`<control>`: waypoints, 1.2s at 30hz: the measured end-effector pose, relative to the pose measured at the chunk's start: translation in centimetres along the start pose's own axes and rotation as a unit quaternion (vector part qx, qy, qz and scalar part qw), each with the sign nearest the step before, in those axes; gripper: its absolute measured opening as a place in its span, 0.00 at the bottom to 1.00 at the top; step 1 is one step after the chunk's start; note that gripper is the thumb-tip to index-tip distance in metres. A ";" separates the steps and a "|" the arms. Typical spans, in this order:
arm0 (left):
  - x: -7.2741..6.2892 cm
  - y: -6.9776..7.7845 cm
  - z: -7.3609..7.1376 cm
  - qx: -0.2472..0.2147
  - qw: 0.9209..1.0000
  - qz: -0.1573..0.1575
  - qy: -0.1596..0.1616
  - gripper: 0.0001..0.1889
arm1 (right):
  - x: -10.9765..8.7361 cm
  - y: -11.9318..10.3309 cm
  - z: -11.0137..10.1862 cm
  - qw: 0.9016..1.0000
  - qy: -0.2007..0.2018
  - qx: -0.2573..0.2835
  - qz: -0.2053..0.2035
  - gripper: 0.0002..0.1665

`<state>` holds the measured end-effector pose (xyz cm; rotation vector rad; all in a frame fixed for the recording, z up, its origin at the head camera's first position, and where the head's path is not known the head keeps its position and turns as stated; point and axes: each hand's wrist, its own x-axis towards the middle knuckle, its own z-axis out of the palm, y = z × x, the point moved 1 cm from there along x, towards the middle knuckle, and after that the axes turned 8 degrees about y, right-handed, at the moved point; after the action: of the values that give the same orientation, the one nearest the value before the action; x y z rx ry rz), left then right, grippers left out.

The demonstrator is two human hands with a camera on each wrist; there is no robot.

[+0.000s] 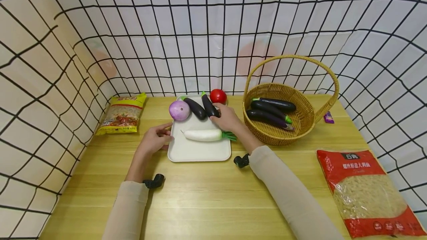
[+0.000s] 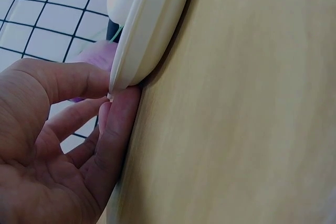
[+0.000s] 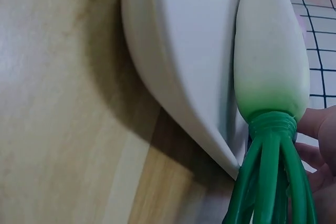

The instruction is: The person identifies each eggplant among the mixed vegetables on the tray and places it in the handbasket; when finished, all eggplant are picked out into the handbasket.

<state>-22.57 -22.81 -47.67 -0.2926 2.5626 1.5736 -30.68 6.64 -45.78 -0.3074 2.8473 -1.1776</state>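
A white tray [image 1: 197, 152] lies on the table, its left rim pinched by my left hand [image 1: 154, 140]; the left wrist view has the thumb [image 2: 79, 80] above the rim and a finger below. My right hand [image 1: 227, 117] grips the lower end of an eggplant [image 1: 207, 103] at the tray's far part. Beside it rests a second eggplant [image 1: 196, 109], then a purple onion [image 1: 179, 110] at the far left corner. A red tomato [image 1: 218, 96] sits at the far right corner. Across the tray's middle lies a white radish [image 1: 201, 135], its green leaves [image 3: 270, 177] overhanging the right rim.
Right of the tray stands a wicker basket [image 1: 267, 135] with a tall handle, holding several eggplants [image 1: 271, 108]. A yellow food packet [image 1: 124, 114] lies at left, a red pasta bag [image 1: 368, 195] at right. A small purple packet [image 1: 328, 117] is behind the basket.
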 end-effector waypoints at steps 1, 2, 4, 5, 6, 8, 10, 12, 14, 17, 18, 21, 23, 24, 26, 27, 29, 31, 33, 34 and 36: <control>0.0 0.1 0.0 0.001 1.000 0.000 -0.001 0.32 | 0.0 0.0 0.0 1.000 0.002 0.005 0.001 0.36; 0.0 0.1 0.0 0.001 1.000 0.001 -0.002 0.32 | -0.1 0.0 -0.1 1.000 0.004 0.010 0.000 0.36; 0.0 0.2 0.1 0.001 1.000 0.002 -0.003 0.32 | -0.3 0.0 -0.2 1.000 0.006 0.016 -0.002 0.35; -0.1 0.2 0.0 0.001 1.000 0.002 -0.004 0.32 | -0.4 0.0 -0.3 1.000 0.008 0.018 -0.003 0.35; -0.1 0.2 0.0 0.002 1.000 0.004 -0.004 0.32 | -0.5 0.0 -0.4 1.000 0.009 0.021 -0.006 0.35; -0.1 0.2 0.0 0.002 1.000 0.005 -0.003 0.32 | -0.8 -0.1 -0.7 1.000 0.012 0.026 -0.010 0.35; -0.1 0.1 -0.1 0.003 1.000 0.008 -0.002 0.33 | -1.1 -0.3 -0.9 0.999 0.015 0.030 -0.014 0.35; -0.1 0.1 -0.1 0.004 1.000 0.009 -0.001 0.33 | -1.3 -0.4 -1.2 0.999 0.018 0.034 -0.015 0.36; -0.1 0.1 -0.1 0.004 1.000 0.010 -0.001 0.33 | -1.6 -0.6 -1.5 0.999 0.020 0.040 -0.014 0.37; -0.1 0.0 -0.1 0.004 1.000 0.009 -0.002 0.33 | -1.9 -0.7 -2.1 0.999 0.018 0.043 -0.012 0.38; -0.1 0.0 -0.1 0.004 1.000 0.010 -0.002 0.33 | -2.1 -0.7 -2.3 0.999 0.017 0.045 -0.011 0.38; -0.1 0.0 -0.1 0.004 1.000 0.010 -0.003 0.33 | -2.7 -0.6 -3.0 0.999 0.014 0.049 -0.014 0.37; -0.1 0.0 -0.1 0.004 1.000 0.010 -0.002 0.32 | -3.2 -0.6 -3.7 0.999 0.013 0.049 -0.019 0.36; -0.1 0.0 -0.1 0.004 1.000 0.009 -0.002 0.32 | -3.5 -0.6 -4.0 0.998 0.014 0.049 -0.022 0.36; -0.1 -0.1 0.0 0.005 1.000 0.009 -0.003 0.32 | -4.1 -0.6 -4.7 0.998 0.015 0.045 -0.030 0.35; 0.0 -0.1 0.0 0.005 1.000 0.010 -0.004 0.32 | -4.5 -0.6 -5.0 0.998 0.015 0.043 -0.035 0.35; 0.0 -0.1 0.0 0.004 1.000 0.012 -0.005 0.32 | -5.1 -0.5 -5.7 0.998 0.016 0.041 -0.047 0.34; 0.0 -0.1 0.0 0.005 1.000 0.013 -0.006 0.33 | -5.7 -0.4 -6.5 0.997 0.015 0.044 -0.056 0.34; 0.0 -0.1 0.0 0.006 1.000 0.014 -0.007 0.33 | -6.5 -0.2 -7.4 0.997 0.016 0.044 -0.067 0.33; 0.0 -0.1 0.0 0.007 1.000 0.014 -0.007 0.33 | -6.9 -0.1 -7.9 0.996 0.017 0.044 -0.070 0.33; 0.0 0.0 0.1 0.005 1.000 0.014 -0.006 0.33 | -7.6 0.0 -9.0 0.996 0.015 0.047 -0.074 0.32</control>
<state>-22.52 -22.75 -47.75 -0.2468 2.5760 1.5673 -24.27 14.44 -39.66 -0.5092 2.8250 -1.3471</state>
